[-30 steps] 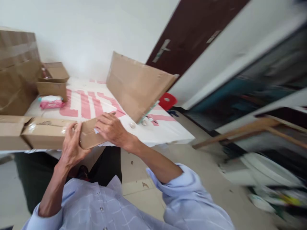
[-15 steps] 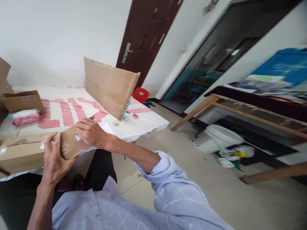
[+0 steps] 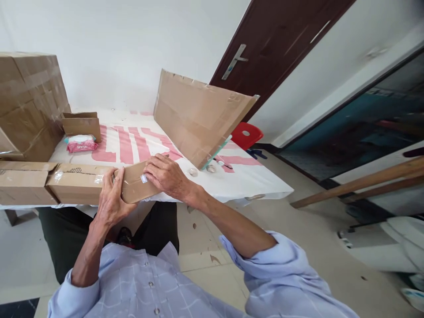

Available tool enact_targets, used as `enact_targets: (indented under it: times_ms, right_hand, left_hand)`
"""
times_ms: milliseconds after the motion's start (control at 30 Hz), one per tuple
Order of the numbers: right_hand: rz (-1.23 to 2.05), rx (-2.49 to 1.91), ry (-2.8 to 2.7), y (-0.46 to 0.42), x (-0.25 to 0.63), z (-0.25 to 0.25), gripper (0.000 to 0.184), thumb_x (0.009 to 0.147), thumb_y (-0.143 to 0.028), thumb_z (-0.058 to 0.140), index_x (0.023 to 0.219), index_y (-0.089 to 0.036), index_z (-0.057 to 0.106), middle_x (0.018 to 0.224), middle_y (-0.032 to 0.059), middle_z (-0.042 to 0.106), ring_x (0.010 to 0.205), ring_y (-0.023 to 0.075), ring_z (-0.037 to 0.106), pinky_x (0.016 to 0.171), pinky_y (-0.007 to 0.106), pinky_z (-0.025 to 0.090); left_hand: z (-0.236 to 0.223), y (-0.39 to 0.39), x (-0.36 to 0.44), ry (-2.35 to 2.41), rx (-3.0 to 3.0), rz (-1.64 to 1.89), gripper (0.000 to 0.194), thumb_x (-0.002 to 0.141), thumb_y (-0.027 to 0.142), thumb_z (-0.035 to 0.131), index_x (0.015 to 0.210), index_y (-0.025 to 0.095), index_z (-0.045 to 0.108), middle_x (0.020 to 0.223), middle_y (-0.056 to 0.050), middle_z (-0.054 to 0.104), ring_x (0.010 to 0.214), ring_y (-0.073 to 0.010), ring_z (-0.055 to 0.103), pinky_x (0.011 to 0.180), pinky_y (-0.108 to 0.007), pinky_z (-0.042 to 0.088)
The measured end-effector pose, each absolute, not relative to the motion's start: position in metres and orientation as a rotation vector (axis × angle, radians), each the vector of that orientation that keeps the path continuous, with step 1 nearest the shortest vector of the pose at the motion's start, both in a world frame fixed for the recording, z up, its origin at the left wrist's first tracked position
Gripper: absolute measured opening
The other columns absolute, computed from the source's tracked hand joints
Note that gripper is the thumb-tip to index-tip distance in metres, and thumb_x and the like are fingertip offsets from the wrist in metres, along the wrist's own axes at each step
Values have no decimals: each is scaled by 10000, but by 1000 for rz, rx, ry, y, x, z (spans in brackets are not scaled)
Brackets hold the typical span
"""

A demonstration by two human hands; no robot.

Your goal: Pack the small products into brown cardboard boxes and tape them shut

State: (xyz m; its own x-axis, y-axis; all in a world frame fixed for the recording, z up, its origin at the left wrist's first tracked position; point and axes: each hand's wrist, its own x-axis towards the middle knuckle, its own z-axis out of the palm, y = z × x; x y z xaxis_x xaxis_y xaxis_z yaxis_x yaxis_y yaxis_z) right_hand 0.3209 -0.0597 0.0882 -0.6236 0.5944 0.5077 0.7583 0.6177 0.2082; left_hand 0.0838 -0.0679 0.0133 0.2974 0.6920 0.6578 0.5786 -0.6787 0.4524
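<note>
A long flat cardboard box (image 3: 76, 187) lies along the near edge of the table (image 3: 251, 185). My left hand (image 3: 111, 198) is wrapped round its right end flap, fingers closed on the cardboard. My right hand (image 3: 165, 174) presses down on the same flap from the right, fingers curled over its top edge beside a small white label (image 3: 143, 178).
A big taped carton (image 3: 28, 104) stands at the table's far left, with a small open box (image 3: 81, 125) and a pink packet (image 3: 80, 144) beside it. A large cardboard sheet (image 3: 198, 117) leans upright at mid-table. A red stool (image 3: 245, 134), a dark door and wooden rails lie to the right.
The view swung right toward the room and has come back left to the table. Both hands stayed on the box's end flap, now pressed flatter.
</note>
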Motion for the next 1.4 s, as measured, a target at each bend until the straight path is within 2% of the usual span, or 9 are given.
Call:
enact_targets:
  times_ms: [400,667,1100,1267,1400]
  right_hand:
    - [-501,-988,-2502,-61,321,88,310,1117,-171,493,927,-182,738,994,106,732,946,251,583,877,398,475]
    - [-460,-1026,-2544,-62,322,93,239,1090,-147,533,925,-170,705,961,96,693,930,240,572,896,386,449]
    - [-706,-1100,-2544,-61,319,82,257,1077,-112,464,937,-159,674,967,122,664,896,260,495,842,384,387]
    - [-613,-1079,-2496,-62,320,83,276,1103,-138,443,942,-177,663,971,114,673,890,257,516,833,383,408]
    - [-546,-1061,-2449,-64,322,82,243,1111,-167,489,979,-179,692,1025,121,708,984,263,569,878,381,446]
  left_hand:
    - [11,-69,85,1190,2424,1333,1072,693,259,842,1656,248,372,1529,-198,457,1431,-423,523,1132,-600,532]
    - [9,-69,87,1181,2429,1326,1082,682,244,841,1660,259,376,1553,-194,441,1443,-419,513,1116,-585,551]
    - [8,-72,88,1178,2461,1295,1089,706,262,840,1674,256,342,1567,-202,425,1463,-427,492,1125,-593,543]
    - [8,-72,86,1172,2461,1273,1105,709,265,842,1683,266,321,1582,-201,413,1462,-423,490,1124,-585,545]
    - [6,-71,85,1170,2468,1296,1086,720,266,838,1679,255,328,1569,-204,419,1458,-419,494,1143,-580,530]
